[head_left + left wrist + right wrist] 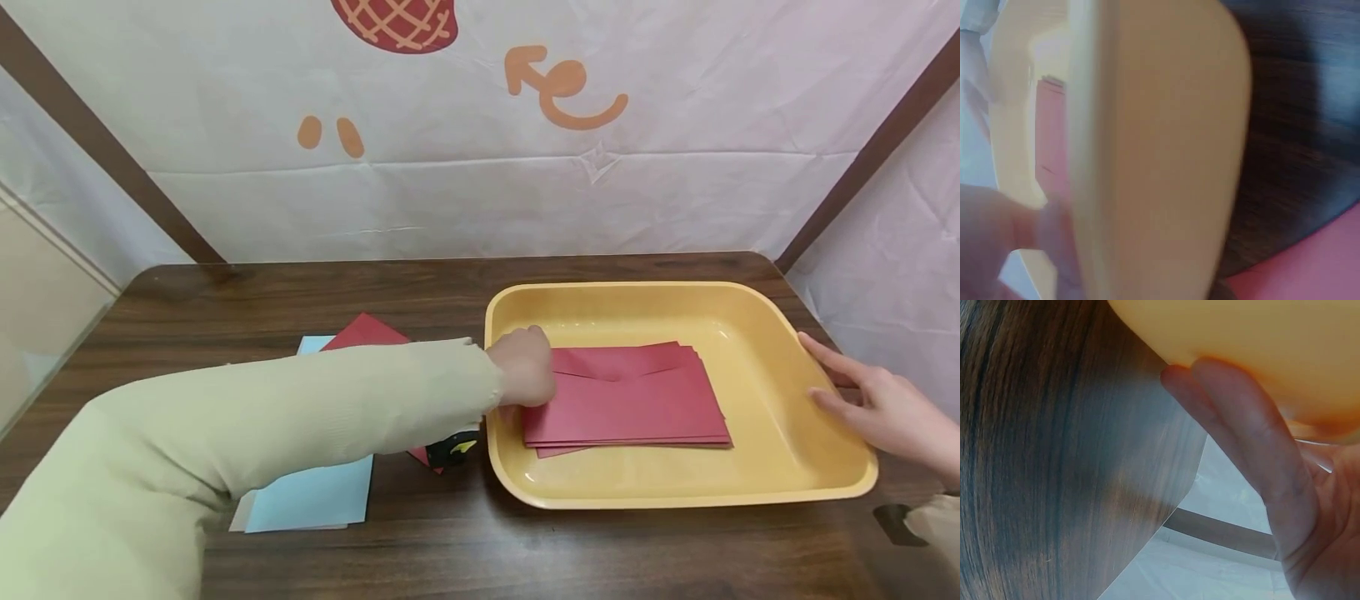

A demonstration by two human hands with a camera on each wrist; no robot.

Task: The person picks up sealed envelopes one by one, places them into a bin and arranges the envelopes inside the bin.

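Observation:
A stack of red envelopes (630, 404) lies inside a yellow plastic tray (757, 492), its edges slightly fanned. Reaching over the tray's left rim, my left hand (527, 367) has curled fingers at the stack's left end and grips the envelopes there; its fingertips are hidden in the head view. The left wrist view shows the hand (1016, 231) blurred beside the tray wall (1172, 144). On the far side, my right hand (877, 404) holds the tray's right wall, thumb at the rim and fingers (1241, 419) against the outside.
Left of the tray, partly covered by my left sleeve (315, 417), lie a light blue paper sheet or envelope (322, 496) and another red envelope (365, 331). A dark patterned item (452, 448) shows below the sleeve. A white printed curtain (480, 208) hangs behind the wooden table (420, 550).

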